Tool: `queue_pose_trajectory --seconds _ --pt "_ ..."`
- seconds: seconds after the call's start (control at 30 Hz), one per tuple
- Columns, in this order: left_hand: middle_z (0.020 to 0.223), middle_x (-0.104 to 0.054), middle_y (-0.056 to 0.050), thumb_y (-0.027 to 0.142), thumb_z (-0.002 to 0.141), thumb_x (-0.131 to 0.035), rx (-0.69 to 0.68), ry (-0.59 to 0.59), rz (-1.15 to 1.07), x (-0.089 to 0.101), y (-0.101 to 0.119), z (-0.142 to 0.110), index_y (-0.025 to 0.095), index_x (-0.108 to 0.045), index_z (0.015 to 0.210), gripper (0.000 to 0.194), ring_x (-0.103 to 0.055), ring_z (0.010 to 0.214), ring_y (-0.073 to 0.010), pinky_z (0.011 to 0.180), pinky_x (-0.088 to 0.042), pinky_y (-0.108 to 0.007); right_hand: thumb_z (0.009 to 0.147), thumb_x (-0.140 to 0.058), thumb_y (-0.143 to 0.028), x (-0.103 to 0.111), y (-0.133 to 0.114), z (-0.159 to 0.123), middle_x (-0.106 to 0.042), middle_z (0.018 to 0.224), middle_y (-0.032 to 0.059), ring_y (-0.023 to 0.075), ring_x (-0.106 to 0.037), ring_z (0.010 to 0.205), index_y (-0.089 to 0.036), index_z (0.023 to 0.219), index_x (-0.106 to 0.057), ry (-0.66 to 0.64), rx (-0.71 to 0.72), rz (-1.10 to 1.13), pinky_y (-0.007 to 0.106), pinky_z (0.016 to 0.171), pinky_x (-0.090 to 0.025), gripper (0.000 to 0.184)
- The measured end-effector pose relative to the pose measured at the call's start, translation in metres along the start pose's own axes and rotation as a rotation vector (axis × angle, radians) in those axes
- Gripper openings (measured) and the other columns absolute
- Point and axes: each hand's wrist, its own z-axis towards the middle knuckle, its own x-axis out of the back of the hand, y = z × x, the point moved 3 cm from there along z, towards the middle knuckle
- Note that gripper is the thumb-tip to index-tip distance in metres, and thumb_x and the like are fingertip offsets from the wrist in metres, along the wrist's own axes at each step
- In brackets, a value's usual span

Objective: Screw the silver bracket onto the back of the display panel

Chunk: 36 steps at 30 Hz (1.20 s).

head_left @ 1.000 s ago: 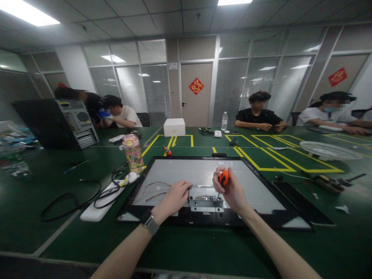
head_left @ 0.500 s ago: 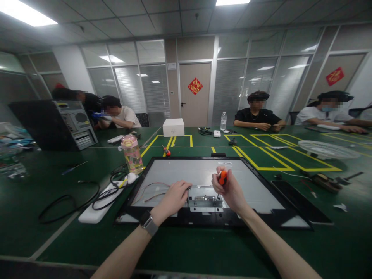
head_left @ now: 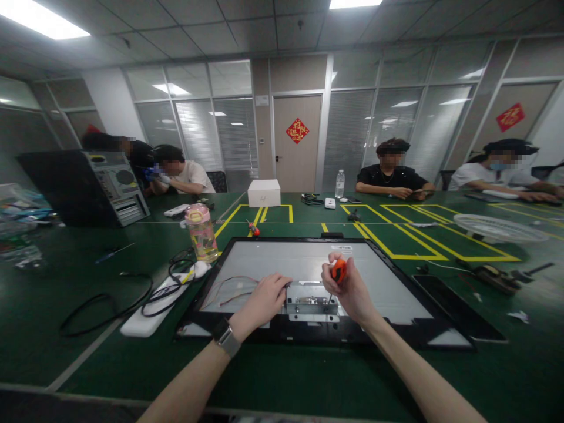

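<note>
A flat display panel [head_left: 264, 258] with a black frame lies face down or back up, I cannot tell which, on the green table. Near its front edge sits a silver metal bracket [head_left: 312, 318] with a hinge-like part. My left hand [head_left: 265, 298] holds the bracket's left end, its fingertips pressed there and the thumb hidden. An orange and black screwdriver [head_left: 339, 270] is wrapped in the fingers of my right hand [head_left: 352, 294]. Its shaft points down at the bracket's right end; the tip is hard to make out. Thin wires [head_left: 233, 299] lie on the panel, left of my left hand.
To the left are a power strip [head_left: 147, 320] with black cable, a pink-lidded bottle [head_left: 202, 235] and a computer case [head_left: 66, 188]. On the right lie a dark slab [head_left: 458, 308] and a tape dispenser-like tool [head_left: 497, 279]. Beyond stand a white box [head_left: 264, 194] and seated people.
The screwdriver handle has turned a little in my right hand. My left hand stays on the bracket, and the whole view has shifted very slightly.
</note>
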Motion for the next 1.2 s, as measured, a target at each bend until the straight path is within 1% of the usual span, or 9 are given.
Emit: queue_pose_trajectory --seconds 0.1,0.3,0.5,0.73,0.9,0.97,1.07,1.13,1.2 --pt "0.11 -0.059 -0.007 0.015 0.091 -0.039 -0.008 0.001 0.005 0.0 0.0 0.0 0.02 -0.055 0.12 0.033 -0.054 0.101 -0.0196 0.092 -0.043 -0.034 0.08 -0.057 -0.059 0.0 0.0 0.0 -0.035 0.047 -0.0079 0.0075 -0.02 0.039 -0.023 0.072 -0.05 0.002 0.0 0.001 0.02 0.04 -0.017 0.037" --pt "0.111 -0.059 -0.007 0.015 0.091 -0.039 0.011 -0.008 0.008 0.0 0.0 0.0 0.021 -0.055 0.12 0.034 -0.054 0.102 -0.02 0.093 -0.043 -0.035 0.081 -0.045 -0.069 0.003 0.0 0.002 -0.035 0.044 -0.0044 0.0076 -0.027 0.038 -0.019 0.05 -0.05 0.009 -0.052 -0.008 0.022 0.038 -0.024 0.06" --pt "0.111 -0.058 -0.007 0.015 0.091 -0.039 -0.005 -0.002 0.001 0.0 0.0 -0.001 0.021 -0.055 0.12 0.034 -0.054 0.102 -0.0197 0.093 -0.043 -0.035 0.085 -0.042 -0.065 0.013 0.005 0.005 -0.017 0.034 -0.0103 0.0071 -0.008 0.033 -0.021 0.056 -0.054 0.056 -0.05 0.137 0.019 0.032 -0.013 0.054" --pt "0.113 -0.058 -0.007 0.015 0.091 -0.04 0.012 -0.019 0.011 0.0 0.0 0.0 0.021 -0.055 0.121 0.034 -0.054 0.103 -0.0204 0.094 -0.042 -0.036 0.081 -0.041 -0.073 0.02 0.002 0.009 -0.024 0.034 -0.0061 0.0079 -0.022 0.033 -0.02 0.04 -0.045 0.103 -0.041 0.111 0.022 0.034 -0.02 0.067" --pt "0.112 -0.058 -0.007 0.014 0.091 -0.04 -0.002 -0.004 0.009 0.0 0.0 0.0 0.02 -0.055 0.121 0.034 -0.054 0.103 -0.0202 0.094 -0.042 -0.035 0.081 -0.043 -0.072 0.026 0.002 0.01 -0.019 0.032 -0.0069 0.0066 -0.02 0.032 -0.019 0.036 -0.04 0.078 -0.061 0.131 0.021 0.034 -0.017 0.069" --pt "0.111 -0.059 -0.007 0.014 0.091 -0.039 -0.01 -0.003 0.008 0.0 0.0 0.0 0.019 -0.055 0.121 0.034 -0.054 0.103 -0.02 0.094 -0.043 -0.034 0.082 -0.044 -0.069 0.031 -0.003 0.011 -0.017 0.032 -0.0073 0.0065 -0.015 0.032 -0.019 0.036 -0.037 0.079 -0.059 0.152 0.02 0.034 -0.015 0.069" --pt "0.11 -0.059 -0.007 0.014 0.091 -0.039 -0.01 -0.009 0.009 0.0 0.0 0.0 0.019 -0.055 0.121 0.034 -0.054 0.102 -0.0198 0.093 -0.043 -0.034 0.086 -0.046 -0.062 0.043 -0.023 0.011 -0.015 0.035 -0.0083 0.0068 -0.009 0.035 -0.019 0.038 -0.034 0.13 0.015 0.209 0.021 0.034 -0.014 0.065" --pt "0.111 -0.059 -0.008 0.014 0.091 -0.039 -0.01 -0.008 0.012 0.0 0.0 0.0 0.019 -0.055 0.121 0.034 -0.054 0.102 -0.0199 0.093 -0.043 -0.034 0.087 -0.045 -0.06 0.054 -0.041 0.012 -0.017 0.039 -0.0086 0.0077 -0.01 0.036 -0.02 0.043 -0.038 0.187 0.09 0.225 0.021 0.033 -0.015 0.06" --pt "0.111 -0.059 -0.008 0.014 0.091 -0.039 -0.014 -0.005 0.014 0.001 0.001 0.0 0.018 -0.055 0.121 0.034 -0.054 0.102 -0.02 0.093 -0.043 -0.034 0.087 -0.041 -0.063 0.067 -0.055 0.013 -0.021 0.043 -0.0081 0.009 -0.015 0.037 -0.021 0.05 -0.043 0.231 0.152 0.166 0.023 0.034 -0.019 0.055"
